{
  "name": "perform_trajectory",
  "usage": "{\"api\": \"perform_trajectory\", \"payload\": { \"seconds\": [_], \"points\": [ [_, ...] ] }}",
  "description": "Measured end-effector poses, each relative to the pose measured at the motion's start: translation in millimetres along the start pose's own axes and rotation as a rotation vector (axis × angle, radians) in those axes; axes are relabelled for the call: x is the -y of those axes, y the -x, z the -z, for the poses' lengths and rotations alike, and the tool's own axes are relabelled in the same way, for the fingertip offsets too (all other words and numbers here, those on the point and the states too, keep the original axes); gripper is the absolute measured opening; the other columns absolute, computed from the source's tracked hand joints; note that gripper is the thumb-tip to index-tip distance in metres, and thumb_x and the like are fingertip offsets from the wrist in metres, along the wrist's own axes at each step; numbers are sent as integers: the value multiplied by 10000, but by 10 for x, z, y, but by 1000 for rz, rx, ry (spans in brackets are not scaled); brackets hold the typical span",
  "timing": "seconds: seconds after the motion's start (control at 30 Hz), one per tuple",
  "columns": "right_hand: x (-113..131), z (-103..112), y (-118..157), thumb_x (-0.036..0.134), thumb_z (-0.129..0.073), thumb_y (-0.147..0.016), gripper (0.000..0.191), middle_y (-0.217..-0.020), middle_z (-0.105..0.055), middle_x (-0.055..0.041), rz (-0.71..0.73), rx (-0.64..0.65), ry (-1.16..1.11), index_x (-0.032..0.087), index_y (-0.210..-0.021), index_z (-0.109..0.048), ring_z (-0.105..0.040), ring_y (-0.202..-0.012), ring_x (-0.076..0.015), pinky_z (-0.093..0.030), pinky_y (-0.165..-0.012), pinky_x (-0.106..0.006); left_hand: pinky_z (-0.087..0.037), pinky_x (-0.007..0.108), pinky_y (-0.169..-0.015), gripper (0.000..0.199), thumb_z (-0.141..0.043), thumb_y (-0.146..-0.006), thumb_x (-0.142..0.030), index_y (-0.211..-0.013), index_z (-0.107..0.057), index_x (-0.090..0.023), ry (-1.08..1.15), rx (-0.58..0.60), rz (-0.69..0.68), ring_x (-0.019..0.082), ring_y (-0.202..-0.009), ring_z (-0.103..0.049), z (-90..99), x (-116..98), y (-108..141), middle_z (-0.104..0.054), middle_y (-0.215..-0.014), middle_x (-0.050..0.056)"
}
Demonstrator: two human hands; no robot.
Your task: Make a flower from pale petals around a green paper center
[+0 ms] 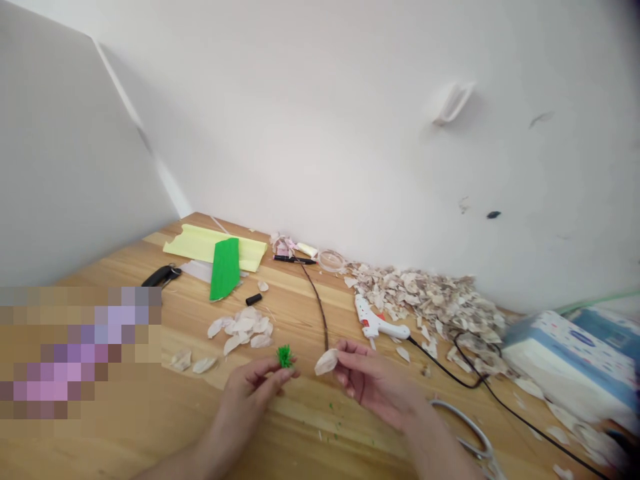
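Left hand [253, 387] pinches a small frilly green paper tuft [285, 356] at its fingertips. Right hand [373, 380] pinches a pale cream petal-shaped paper piece [327, 362], possibly on the thin dark wire stem [320, 307] running away beyond it. Beyond right hand: white glue gun [377, 322].

You're at a home craft corner: a wooden tabletop [150, 427] against a bare white wall [350, 120], strewn with a glue gun [377, 323], paper scraps [430, 300], crepe paper [225, 267] and scissors [470, 437].
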State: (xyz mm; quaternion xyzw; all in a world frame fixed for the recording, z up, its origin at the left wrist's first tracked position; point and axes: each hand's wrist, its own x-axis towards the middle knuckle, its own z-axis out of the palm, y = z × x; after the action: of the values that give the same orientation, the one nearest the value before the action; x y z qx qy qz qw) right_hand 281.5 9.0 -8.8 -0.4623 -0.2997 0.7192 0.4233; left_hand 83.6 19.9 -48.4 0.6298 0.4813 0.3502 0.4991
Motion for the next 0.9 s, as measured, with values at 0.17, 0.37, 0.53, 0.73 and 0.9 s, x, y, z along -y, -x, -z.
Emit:
{"api": "perform_trajectory", "payload": {
  "seconds": [0.17, 0.37, 0.53, 0.73, 0.9],
  "points": [
    [-135, -169, 81, 326, -785, -591, 308, -507, -553, 53, 37, -45, -42, 160, -678, -540, -462, -437, -43, -367, -393, -135, -434, 226, -585, 235, -582, -710, -319, -530, -650, -183, 106, 0, -33, 166, -622, -557, -18, -46, 82, -649, -615, 22],
    [-149, -361, 139, 349, -780, -590, 316, -513, -561, 50, 108, -96, -45, 161, -653, -534, -474, -461, -52, -379, -401, -141, -408, 195, -564, 162, -628, -676, -243, -527, -672, -199, 185, 11, -76, 141, -581, -529, 14, -89, 97, -610, -546, -16],
    [-162, -408, 155, 363, -765, -616, 314, -531, -572, 42, 114, -81, -32, 159, -674, -534, -478, -461, -52, -375, -410, -144, -426, 170, -600, 113, -650, -663, -187, -587, -721, -231, 285, 91, -35, 136, -623, -581, 17, -145, 96, -674, -606, -33],
    [-178, -421, 165, 360, -764, -625, 300, -567, -580, 34, 135, -65, -7, 159, -678, -548, -491, -496, -63, -393, -431, -155, -453, 185, -614, 101, -653, -675, -223, -649, -751, -230, 265, 127, -7, 155, -630, -616, 4, -158, 113, -713, -621, -11],
    [-183, -409, 186, 454, -713, -670, 326, -598, -569, 27, 155, -64, 5, 157, -681, -578, -490, -519, -66, -393, -429, -153, -462, 195, -565, 97, -654, -648, -226, -592, -732, -208, 222, 38, -13, 158, -580, -614, 1, -134, 150, -707, -584, 4]
  ]
}}
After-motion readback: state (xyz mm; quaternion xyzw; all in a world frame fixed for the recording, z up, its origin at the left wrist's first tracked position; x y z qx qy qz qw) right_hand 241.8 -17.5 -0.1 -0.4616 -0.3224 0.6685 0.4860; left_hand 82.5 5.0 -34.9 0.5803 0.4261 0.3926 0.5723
